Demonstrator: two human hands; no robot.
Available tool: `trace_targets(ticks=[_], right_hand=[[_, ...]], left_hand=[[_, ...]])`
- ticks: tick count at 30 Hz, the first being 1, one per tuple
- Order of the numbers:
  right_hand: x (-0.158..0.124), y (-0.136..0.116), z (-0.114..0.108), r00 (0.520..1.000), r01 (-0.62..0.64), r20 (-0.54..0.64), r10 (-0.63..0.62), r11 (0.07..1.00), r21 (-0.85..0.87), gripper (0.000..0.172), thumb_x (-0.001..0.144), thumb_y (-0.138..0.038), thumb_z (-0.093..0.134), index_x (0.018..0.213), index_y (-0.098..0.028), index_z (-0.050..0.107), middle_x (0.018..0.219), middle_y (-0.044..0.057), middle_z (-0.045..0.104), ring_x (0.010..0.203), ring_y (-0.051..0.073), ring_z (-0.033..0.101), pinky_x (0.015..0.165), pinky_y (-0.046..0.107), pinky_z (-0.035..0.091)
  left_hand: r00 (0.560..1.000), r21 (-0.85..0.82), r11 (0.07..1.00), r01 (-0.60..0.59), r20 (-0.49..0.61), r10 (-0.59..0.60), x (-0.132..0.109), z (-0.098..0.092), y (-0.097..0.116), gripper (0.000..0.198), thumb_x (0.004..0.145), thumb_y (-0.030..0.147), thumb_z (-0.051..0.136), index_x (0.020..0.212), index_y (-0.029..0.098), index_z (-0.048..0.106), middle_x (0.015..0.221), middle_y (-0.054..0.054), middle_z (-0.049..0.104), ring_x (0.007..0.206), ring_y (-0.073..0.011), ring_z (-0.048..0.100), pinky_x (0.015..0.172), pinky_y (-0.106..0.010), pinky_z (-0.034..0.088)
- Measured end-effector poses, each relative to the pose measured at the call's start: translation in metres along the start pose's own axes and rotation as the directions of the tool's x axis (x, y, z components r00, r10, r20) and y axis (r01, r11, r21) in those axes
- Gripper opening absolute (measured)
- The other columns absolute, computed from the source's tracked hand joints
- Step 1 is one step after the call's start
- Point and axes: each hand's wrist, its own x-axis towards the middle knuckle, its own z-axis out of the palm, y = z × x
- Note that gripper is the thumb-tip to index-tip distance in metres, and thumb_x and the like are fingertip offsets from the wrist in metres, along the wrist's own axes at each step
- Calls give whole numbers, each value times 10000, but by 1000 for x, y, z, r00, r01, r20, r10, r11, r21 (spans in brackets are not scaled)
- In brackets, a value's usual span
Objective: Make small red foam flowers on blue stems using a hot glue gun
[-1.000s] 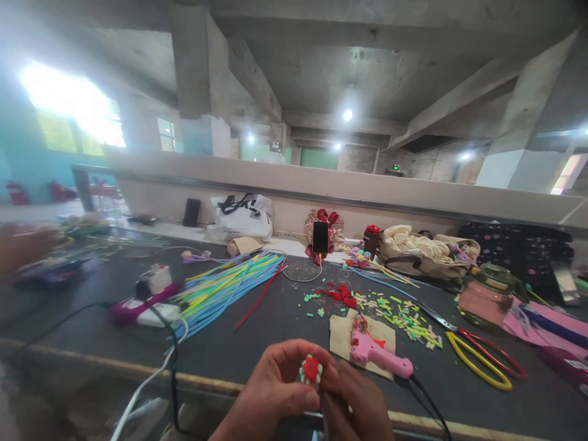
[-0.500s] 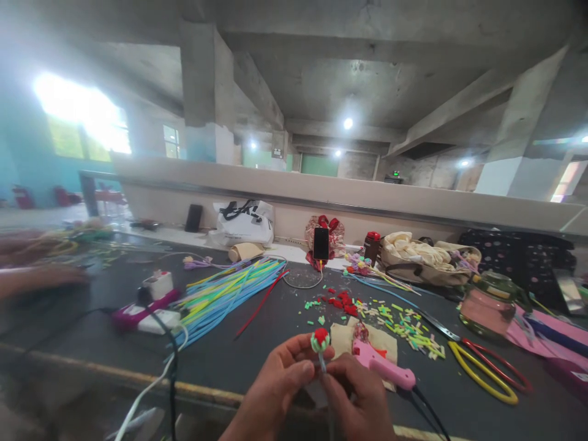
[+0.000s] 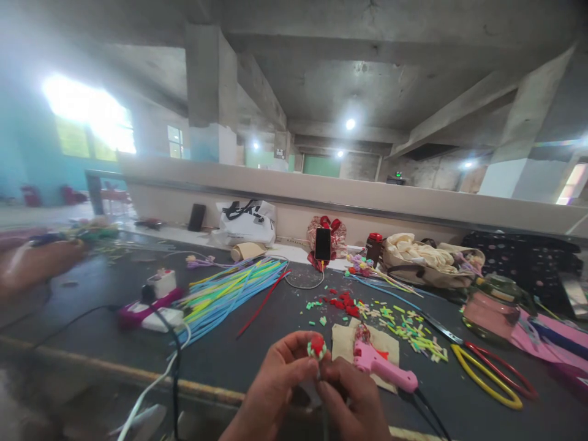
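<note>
Between my hands is a small pipe-cleaner flower (image 3: 316, 346) with a red middle ringed by pale green pieces. My left hand (image 3: 285, 383) pinches it at the head between thumb and fingers. Just below the head, my right hand (image 3: 351, 392) grips the thin stem, whose lower end runs down between the hands. A pink hot glue gun (image 3: 386, 370) lies right of my right hand on a beige cloth (image 3: 340, 339). Beyond the hands are red cut bits (image 3: 345, 302) and scattered yellow-green bits (image 3: 408, 327).
Long blue and yellow pipe cleaners (image 3: 234, 294) lie left of centre, near a purple-and-white power strip (image 3: 151, 312) with cables. Scissors (image 3: 489, 373) with red and yellow handles and a glass jar (image 3: 491, 309) stand right. A phone (image 3: 322, 245) leans at the back. Another person's hand (image 3: 41, 263) is far left.
The flower head has tipped and dropped slightly, turning its red middle away a little. Both my hands keep their grip. The other person's hand has lifted and shifted at the far left.
</note>
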Motion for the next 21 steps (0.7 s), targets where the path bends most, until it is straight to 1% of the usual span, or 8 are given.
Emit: trace_targets(ticks=[3, 5, 8, 10, 12, 14, 19, 21], right_hand=[[0, 2, -1, 1000, -25, 3, 25, 999, 31, 150, 762, -261, 488, 721, -187, 612, 589, 2, 575, 531, 125, 524, 491, 208, 351], [0, 3, -3, 996, -82, -27, 86, 990, 111, 162, 768, -285, 495, 825, -199, 619, 644, 15, 614, 558, 137, 546, 503, 213, 382], [1, 2, -8, 973, -179, -98, 210, 950, 258, 203, 765, -330, 520, 892, -197, 606, 696, 36, 630, 607, 157, 570, 487, 211, 415], [2, 0, -12, 963, -194, -115, 243, 924, 329, 224, 752, -353, 541, 901, -197, 601, 715, 42, 629, 641, 167, 574, 484, 207, 428], [3, -4, -14, 968, -184, -95, 234, 912, 366, 235, 740, -362, 554, 904, -200, 601, 728, 42, 625, 627, 159, 564, 486, 207, 431], [3, -7, -14, 977, -169, -58, 205, 913, 372, 226, 727, -368, 564, 864, -195, 615, 715, 39, 614, 581, 143, 540, 484, 209, 424], [5, -8, 0, 983, -179, 50, 175, 878, 445, 235, 681, -393, 596, 769, -178, 628, 556, -11, 524, 462, 97, 433, 449, 205, 367], [8, -11, 7, 977, -210, 84, 195, 832, 514, 235, 672, -397, 605, 744, -174, 612, 525, -36, 473, 440, 82, 404, 429, 192, 345]], left_hand=[[993, 146, 987, -70, -89, 84, -2, 5, 4, 348, 492, 156, 745, 826, 162, 646, 681, -33, 688, 607, -139, 601, 589, -219, 446], [974, 332, 936, -121, -144, 177, -5, 10, 8, 312, 506, 140, 727, 807, 178, 655, 697, -18, 690, 648, -146, 602, 629, -223, 447], [908, 630, 753, -189, -181, 379, -12, 20, 12, 221, 525, 141, 703, 737, 196, 672, 717, -11, 694, 727, -168, 603, 697, -226, 435], [867, 724, 655, -216, -166, 471, -16, 25, 13, 189, 544, 172, 691, 729, 213, 676, 723, -3, 695, 732, -174, 603, 709, -229, 430], [844, 761, 608, -225, -159, 511, -18, 28, 12, 186, 550, 199, 691, 733, 222, 676, 738, -1, 696, 735, -178, 604, 718, -234, 428], [847, 751, 620, -226, -163, 506, -19, 30, 12, 197, 541, 197, 695, 735, 220, 673, 741, -2, 695, 738, -181, 605, 718, -237, 431], [919, 526, 818, -231, -157, 361, -17, 29, 16, 197, 528, 147, 677, 718, 181, 639, 665, -10, 676, 667, -169, 603, 625, -232, 453], [934, 459, 859, -229, -146, 327, -16, 29, 18, 209, 522, 127, 676, 721, 168, 626, 641, -10, 666, 627, -153, 593, 611, -229, 452]])
